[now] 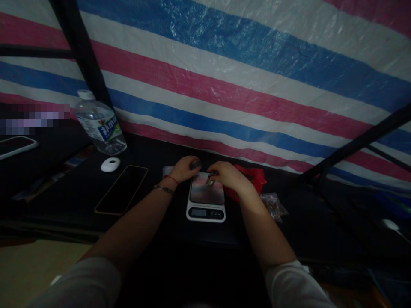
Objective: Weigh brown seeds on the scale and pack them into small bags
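A white digital scale [206, 213] with a shiny plate lies in front of me on the black table. My left hand [185, 169] is at the plate's back left corner, its fingers closed on a small dark round object [195, 164]. Over the plate's back right part, my right hand [223, 173] pinches a small shiny metallic piece [210, 179]; whether that piece touches the plate cannot be told. Red plastic bag [257, 174] and a clear bag of small items [274, 205] lie by my right forearm. Some clear plastic [167, 171] shows behind my left wrist.
On the left are a dark phone [122, 190], a white rounded object [110, 164] and a clear plastic bottle [101, 124]. Another phone [17, 146] lies at the far left. Behind the table [144, 154] hangs a striped sheet [199, 85] with black frame bars.
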The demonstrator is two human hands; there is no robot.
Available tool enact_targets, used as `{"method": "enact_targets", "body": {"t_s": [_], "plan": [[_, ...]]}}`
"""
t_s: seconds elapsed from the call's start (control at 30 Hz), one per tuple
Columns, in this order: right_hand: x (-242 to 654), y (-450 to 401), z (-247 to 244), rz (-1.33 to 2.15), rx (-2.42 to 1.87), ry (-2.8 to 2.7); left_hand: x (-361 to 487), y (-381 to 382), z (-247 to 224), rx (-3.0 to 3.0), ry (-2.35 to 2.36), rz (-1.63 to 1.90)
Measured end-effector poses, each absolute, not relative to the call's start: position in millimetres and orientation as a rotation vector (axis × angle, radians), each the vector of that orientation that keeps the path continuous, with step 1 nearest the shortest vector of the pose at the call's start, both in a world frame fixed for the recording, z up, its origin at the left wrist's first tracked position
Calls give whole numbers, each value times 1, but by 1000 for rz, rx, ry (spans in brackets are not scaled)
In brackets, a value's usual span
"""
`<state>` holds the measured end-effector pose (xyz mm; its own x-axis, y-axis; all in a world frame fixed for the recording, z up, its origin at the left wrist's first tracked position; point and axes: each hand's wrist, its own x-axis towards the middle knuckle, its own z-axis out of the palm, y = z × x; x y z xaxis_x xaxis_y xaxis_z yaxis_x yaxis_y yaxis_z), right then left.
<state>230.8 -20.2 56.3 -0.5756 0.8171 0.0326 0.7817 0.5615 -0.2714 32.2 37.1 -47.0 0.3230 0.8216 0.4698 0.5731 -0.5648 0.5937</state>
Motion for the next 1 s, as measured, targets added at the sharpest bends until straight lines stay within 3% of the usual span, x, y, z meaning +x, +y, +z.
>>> {"method": "enact_targets", "body": {"t_s": [1.0], "plan": [[227, -13, 28, 280, -1249, -2437, 32, 38, -48, 2290, 1241, 1080]]}}
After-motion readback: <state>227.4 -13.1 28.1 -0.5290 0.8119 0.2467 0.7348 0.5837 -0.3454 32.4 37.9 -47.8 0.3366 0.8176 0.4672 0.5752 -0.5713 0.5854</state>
